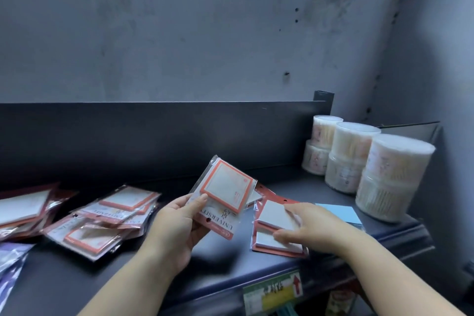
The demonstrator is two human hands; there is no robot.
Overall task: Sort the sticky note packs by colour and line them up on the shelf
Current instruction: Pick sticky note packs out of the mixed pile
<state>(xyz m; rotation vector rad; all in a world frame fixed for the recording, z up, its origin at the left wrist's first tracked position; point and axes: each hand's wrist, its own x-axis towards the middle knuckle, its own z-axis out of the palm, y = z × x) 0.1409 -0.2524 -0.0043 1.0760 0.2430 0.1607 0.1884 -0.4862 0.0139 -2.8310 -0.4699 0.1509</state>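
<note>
Both forearms reach in from the near edge over the dark shelf (230, 272). At its right end stand 3 stacks of cotton swab tubs (395, 179). A loose pile of red-bordered sticky note packs (107, 220) lies at the left. The left hand (177, 223) holds 1 red pack (225, 187) lifted above the shelf, thumb and fingers pinching its header card. The right hand (315, 228) rests on 2 flat packs (274, 218) lying mid-shelf; blur hides whether its fingers grip. A blue pad (338, 213) lies just beyond, near the tubs.
</note>
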